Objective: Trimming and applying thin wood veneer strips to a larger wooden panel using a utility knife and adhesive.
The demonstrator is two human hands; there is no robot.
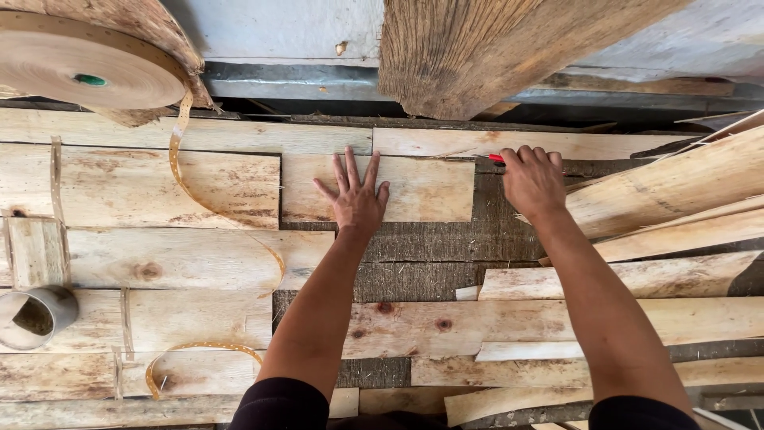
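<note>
The left hand (356, 195) is lying flat with its fingers spread wide, pressing down on a thin wood sheet (414, 189) in the middle of the table — it is holding nothing. The right hand (532, 179) is curling tight around a small red tool (496, 158), right at that sheet's top right corner, and only the red tip is poking out. A big roll of paper tape (83, 70) is sitting far off at the top left — its loose tape strip (181, 171) is trailing down over the pale wood sheets (159, 263).
</note>
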